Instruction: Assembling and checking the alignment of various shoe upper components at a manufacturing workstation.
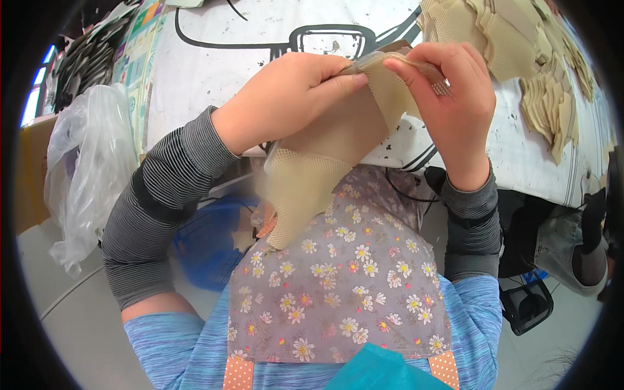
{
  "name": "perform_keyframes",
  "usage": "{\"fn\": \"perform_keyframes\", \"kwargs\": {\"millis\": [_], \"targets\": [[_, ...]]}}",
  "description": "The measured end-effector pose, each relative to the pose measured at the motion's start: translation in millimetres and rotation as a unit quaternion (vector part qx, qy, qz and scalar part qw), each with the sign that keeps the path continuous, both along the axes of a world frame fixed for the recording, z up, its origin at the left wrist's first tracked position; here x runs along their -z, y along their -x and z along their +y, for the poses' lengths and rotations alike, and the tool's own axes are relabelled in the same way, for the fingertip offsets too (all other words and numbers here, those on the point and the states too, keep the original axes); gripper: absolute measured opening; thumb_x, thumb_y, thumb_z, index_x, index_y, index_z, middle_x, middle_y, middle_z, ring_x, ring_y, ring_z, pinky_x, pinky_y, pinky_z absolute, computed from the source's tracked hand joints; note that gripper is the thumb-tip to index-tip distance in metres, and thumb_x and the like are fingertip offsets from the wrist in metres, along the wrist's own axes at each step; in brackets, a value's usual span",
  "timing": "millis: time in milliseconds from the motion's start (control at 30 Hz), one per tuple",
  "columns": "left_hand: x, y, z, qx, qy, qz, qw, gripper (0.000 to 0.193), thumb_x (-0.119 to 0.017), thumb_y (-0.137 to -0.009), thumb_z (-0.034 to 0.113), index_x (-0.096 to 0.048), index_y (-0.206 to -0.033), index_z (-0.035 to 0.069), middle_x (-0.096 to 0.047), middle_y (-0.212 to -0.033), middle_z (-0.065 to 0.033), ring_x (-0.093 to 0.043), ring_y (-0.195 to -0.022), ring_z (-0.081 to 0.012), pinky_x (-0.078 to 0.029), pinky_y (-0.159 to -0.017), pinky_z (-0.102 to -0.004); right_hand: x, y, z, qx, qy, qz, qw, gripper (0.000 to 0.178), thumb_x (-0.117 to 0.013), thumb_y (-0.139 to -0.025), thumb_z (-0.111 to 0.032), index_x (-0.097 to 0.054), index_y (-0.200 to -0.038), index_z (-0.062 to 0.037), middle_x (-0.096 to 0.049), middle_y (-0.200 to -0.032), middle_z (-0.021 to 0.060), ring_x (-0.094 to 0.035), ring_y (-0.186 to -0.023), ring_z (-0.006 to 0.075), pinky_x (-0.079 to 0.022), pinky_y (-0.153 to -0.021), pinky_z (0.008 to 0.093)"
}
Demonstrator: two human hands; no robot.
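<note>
Both hands hold up a beige mesh fabric piece [302, 179] with a smooth tan section [348, 127] across its middle. My left hand [286, 94] pinches its upper edge between thumb and fingers. To the right, my right hand [463, 97] grips the far corner, thumb against bent fingers, with the mesh folded over there. A greyish strip shows along the top edge near my left fingertips, too small to make out. The lower end of the piece hangs past the table edge over my flowered apron [338, 292] and is partly blurred.
Stacks of beige mesh pieces [549, 107] lie at the right of the white-covered table [214, 71]. Dark pieces [88, 65] are piled far left, above a clear plastic bag [91, 162]. Below the table sits a blue basket [211, 244]. Part of another person [565, 253] shows at right.
</note>
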State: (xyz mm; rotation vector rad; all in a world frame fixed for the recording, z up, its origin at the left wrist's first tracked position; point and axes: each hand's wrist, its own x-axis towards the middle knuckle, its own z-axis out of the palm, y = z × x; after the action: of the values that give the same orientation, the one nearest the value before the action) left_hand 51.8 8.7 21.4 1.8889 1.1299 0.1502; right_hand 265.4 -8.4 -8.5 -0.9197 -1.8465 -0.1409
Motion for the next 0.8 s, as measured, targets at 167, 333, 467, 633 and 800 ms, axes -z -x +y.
{"fn": "perform_keyframes", "kwargs": {"millis": [167, 333, 467, 633, 800], "targets": [[9, 3, 7, 0.041, -0.087, -0.106, 0.990, 0.033, -0.055, -0.097, 0.021, -0.058, -0.124, 0.003, -0.065, -0.100, -0.0050, -0.057, -0.088, -0.0081, -0.047, -0.079, -0.0251, -1, -9, 5, 0.000, 0.020, -0.022, 1.000, 0.023, -0.080, -0.073, -0.014, -0.062, -0.087, -0.0074, -0.062, -0.076, 0.0012, -0.056, -0.067, 0.0165, -0.044, -0.058, 0.0277], [8, -4, 5, 0.036, -0.031, -0.151, 0.987, 0.045, -0.056, -0.094, 0.010, -0.047, -0.137, 0.005, -0.064, -0.103, -0.0043, -0.057, -0.090, -0.0082, -0.047, -0.081, -0.0255, -6, -1, 3, -0.001, 0.088, 0.020, 0.996, 0.023, -0.082, -0.072, -0.011, -0.062, -0.081, -0.0037, -0.059, -0.073, 0.0014, -0.054, -0.069, 0.0144, -0.046, -0.063, 0.0266], [21, -3, 10, 0.050, -0.061, -0.157, 0.984, 0.049, -0.056, -0.092, 0.006, -0.043, -0.140, 0.005, -0.063, -0.102, -0.0039, -0.056, -0.090, -0.0084, -0.047, -0.081, -0.0260, -3, -4, 5, 0.005, 0.092, 0.004, 0.996, 0.023, -0.082, -0.072, -0.012, -0.062, -0.081, -0.0034, -0.058, -0.074, 0.0017, -0.053, -0.068, 0.0137, -0.046, -0.063, 0.0259], [22, -8, 14, 0.057, -0.102, -0.211, 0.971, 0.038, -0.057, -0.093, 0.007, -0.050, -0.130, 0.004, -0.063, -0.094, -0.0017, -0.055, -0.083, -0.0049, -0.047, -0.073, -0.0235, 0, -8, 6, 0.038, 0.191, 0.004, 0.981, 0.026, -0.078, -0.079, -0.019, -0.063, -0.093, -0.0031, -0.061, -0.082, 0.0035, -0.056, -0.078, 0.0142, -0.046, -0.072, 0.0279], [9, -12, 17, 0.019, -0.039, -0.129, 0.991, 0.019, -0.063, -0.093, 0.014, -0.054, -0.106, 0.004, -0.066, -0.081, 0.0015, -0.054, -0.068, 0.0017, -0.040, -0.056, -0.0171, -14, -16, 3, 0.032, 0.217, -0.050, 0.974, 0.057, -0.057, -0.093, -0.048, -0.045, -0.128, -0.0048, -0.059, -0.109, 0.0115, -0.057, -0.101, 0.0263, -0.045, -0.092, 0.0358]]}}
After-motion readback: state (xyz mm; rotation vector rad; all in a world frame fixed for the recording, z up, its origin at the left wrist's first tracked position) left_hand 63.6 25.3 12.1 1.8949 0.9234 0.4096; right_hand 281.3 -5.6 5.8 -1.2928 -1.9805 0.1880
